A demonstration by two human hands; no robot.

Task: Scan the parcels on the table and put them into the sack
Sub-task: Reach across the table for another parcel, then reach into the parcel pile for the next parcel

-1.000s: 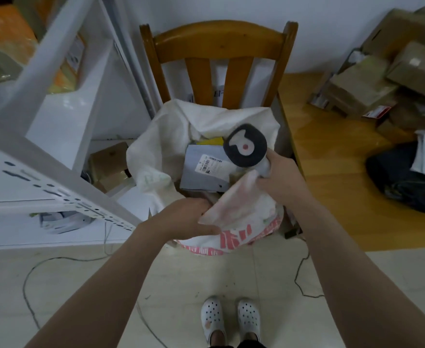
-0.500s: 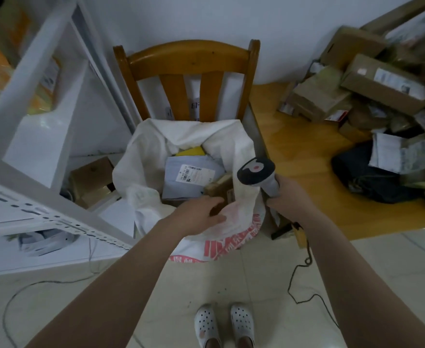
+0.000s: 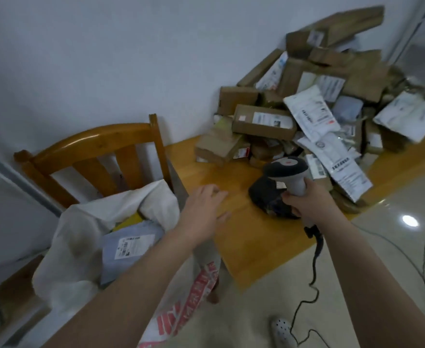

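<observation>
Head view, single frame. Pile of parcels (image 3: pixel 314 116) sits on the far right part of the table (image 3: pixel 246 242), heaped against the wall, boxes and white mailers mixed. Nearest item: a dark parcel (image 3: pixel 264 197), soft and lumpy, lying apart from the heap on its near side. It lies ahead and right of the left hand (image 3: pixel 203 212) and just beside the right hand (image 3: pixel 304 199). Its long axis cannot be read, since the right hand and the scanner (image 3: pixel 285 168) cover part of it. The right hand is the nearer one but is occupied: its fingers are wrapped round the scanner's grip, head up, cable (image 3: pixel 314 267) trailing down off the table edge. The left hand is released, fingers loosely extended and spread, palm down over the table near its left edge, carrying nothing; whether it touches the wood cannot be told. Bare table lies between it and the dark parcel. The sack (image 3: pixel 80 222) is below and left of the left hand, propped on the chair (image 3: pixel 93 144), mouth open, with a grey parcel (image 3: pixel 128 244) label-up inside. Judgement: the free left hand must reach rightward for the next pick, then carry it back left to the sack.
</observation>
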